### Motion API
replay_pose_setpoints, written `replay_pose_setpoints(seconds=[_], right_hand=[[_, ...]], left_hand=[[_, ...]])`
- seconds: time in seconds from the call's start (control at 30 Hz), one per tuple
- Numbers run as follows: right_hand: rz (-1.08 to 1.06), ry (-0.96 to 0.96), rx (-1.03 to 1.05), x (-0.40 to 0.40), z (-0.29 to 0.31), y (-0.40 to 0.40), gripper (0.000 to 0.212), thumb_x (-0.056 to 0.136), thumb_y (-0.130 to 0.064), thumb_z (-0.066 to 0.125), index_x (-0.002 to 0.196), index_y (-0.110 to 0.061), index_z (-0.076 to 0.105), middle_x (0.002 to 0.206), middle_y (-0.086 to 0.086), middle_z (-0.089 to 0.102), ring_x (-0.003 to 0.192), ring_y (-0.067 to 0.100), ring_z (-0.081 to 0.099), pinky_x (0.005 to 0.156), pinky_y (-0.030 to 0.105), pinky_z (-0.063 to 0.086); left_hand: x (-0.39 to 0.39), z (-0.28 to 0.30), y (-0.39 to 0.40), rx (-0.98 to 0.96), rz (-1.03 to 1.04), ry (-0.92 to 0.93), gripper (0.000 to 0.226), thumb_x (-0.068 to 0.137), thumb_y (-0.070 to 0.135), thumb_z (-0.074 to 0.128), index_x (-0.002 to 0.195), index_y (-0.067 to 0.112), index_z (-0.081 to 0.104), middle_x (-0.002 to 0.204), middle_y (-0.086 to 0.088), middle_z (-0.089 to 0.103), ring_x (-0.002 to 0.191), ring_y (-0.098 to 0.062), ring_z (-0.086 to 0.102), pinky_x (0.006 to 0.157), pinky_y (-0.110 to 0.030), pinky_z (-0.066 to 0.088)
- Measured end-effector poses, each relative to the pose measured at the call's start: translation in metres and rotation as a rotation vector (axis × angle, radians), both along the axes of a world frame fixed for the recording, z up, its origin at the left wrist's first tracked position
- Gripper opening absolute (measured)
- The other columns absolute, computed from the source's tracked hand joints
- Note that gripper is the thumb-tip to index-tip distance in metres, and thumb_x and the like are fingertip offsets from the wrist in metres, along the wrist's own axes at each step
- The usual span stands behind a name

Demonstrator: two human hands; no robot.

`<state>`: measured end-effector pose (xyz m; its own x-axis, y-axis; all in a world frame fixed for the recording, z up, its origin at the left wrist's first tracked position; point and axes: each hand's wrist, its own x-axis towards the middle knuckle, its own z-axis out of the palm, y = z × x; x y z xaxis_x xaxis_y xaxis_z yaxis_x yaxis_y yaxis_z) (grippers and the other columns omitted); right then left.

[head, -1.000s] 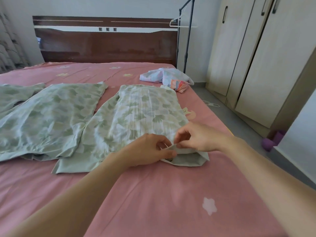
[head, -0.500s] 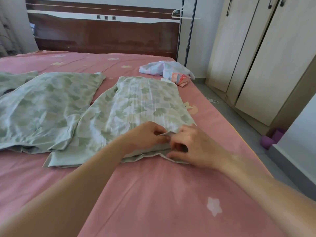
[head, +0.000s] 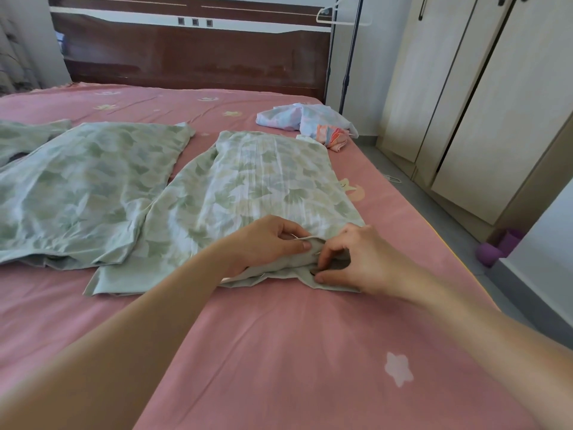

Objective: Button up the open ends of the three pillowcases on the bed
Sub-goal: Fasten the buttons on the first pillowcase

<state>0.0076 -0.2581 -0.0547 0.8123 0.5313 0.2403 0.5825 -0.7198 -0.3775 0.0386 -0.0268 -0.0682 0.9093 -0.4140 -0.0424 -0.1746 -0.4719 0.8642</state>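
Head view: left hand [head: 266, 243] and right hand [head: 359, 259] both pinch the near open hem of the right pillowcase [head: 257, 193] on the bed [head: 279, 352]. Second pillowcase [head: 86, 187] beside it, leftward; third [head: 28, 135] beyond; crumpled cloth [head: 307, 122] behind.

Bare forearms, no sleeves showing; left hand [head: 266, 243], right hand [head: 362, 259] bare, ungloved.

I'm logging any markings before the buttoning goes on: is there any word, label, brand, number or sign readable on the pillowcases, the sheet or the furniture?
None: no readable text anywhere in view.
Pillowcase being buttoned: leaf print only, no tag visible.
Pink sheet: flower and cartoon motifs, no letters.
Headboard: three small square fittings, unmarked.
Crumpled cloth: pattern only.
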Motion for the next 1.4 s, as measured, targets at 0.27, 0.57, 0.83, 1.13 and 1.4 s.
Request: replay_pose_setpoints(seconds=[0.27,0.57,0.83,1.13,1.4], right_hand=[[0.18,-0.515,-0.134,-0.004,-0.002,-0.006,0.007,0.09,-0.014,0.075,0.083,-0.014,0.075,0.087,-0.002,0.069,0.079,0.02,0.062,0.076,0.033,0.043],[0.229,-0.792,-0.148,-0.003,-0.009,0.001,0.022,0.097,-0.009,0.065,0.076,-0.006,0.069,0.08,0.007,0.065,0.073,0.027,0.06,0.067,0.038,0.046],[0.114,-0.516,-0.047,0.0,-0.01,-0.002,0.006,0.088,-0.02,0.078,0.09,-0.016,0.074,0.108,0.001,0.059,0.094,0.023,0.055,0.087,0.039,0.046],[-0.11,0.174,0.22,0.005,-0.004,0.0,0.043,0.077,-0.051,0.087,0.109,-0.041,0.06,0.094,-0.016,0.075,0.088,-0.002,0.069,0.073,0.015,0.05],[-0.14,0.186,0.317,0.009,-0.004,0.003,0.016,0.078,-0.032,0.089,0.081,-0.029,0.074,0.076,-0.019,0.072,0.07,-0.004,0.064,0.064,0.011,0.043]], left_hand=[[-0.004,0.005,0.0,-0.006,-0.071,0.033,0.016,0.095,0.035,0.072,0.109,0.04,0.08,0.107,0.014,0.081,0.104,-0.003,0.074,0.095,-0.025,0.052],[-0.005,0.009,0.001,0.046,-0.104,0.029,0.022,0.094,0.027,0.072,0.108,0.041,0.08,0.099,0.015,0.081,0.091,0.004,0.073,0.085,-0.02,0.05],[-0.006,0.005,-0.004,0.04,-0.053,-0.072,0.018,0.088,0.03,0.085,0.104,0.027,0.079,0.095,0.006,0.08,0.085,-0.005,0.071,0.08,-0.024,0.051],[-0.006,-0.003,-0.005,0.099,-0.003,-0.205,0.024,0.081,0.038,0.087,0.104,0.036,0.079,0.092,0.02,0.078,0.087,-0.002,0.073,0.084,-0.027,0.058],[-0.005,-0.007,-0.005,0.092,0.076,-0.288,0.024,0.076,0.046,0.089,0.097,0.038,0.081,0.09,0.025,0.079,0.084,0.006,0.072,0.075,-0.016,0.053]])
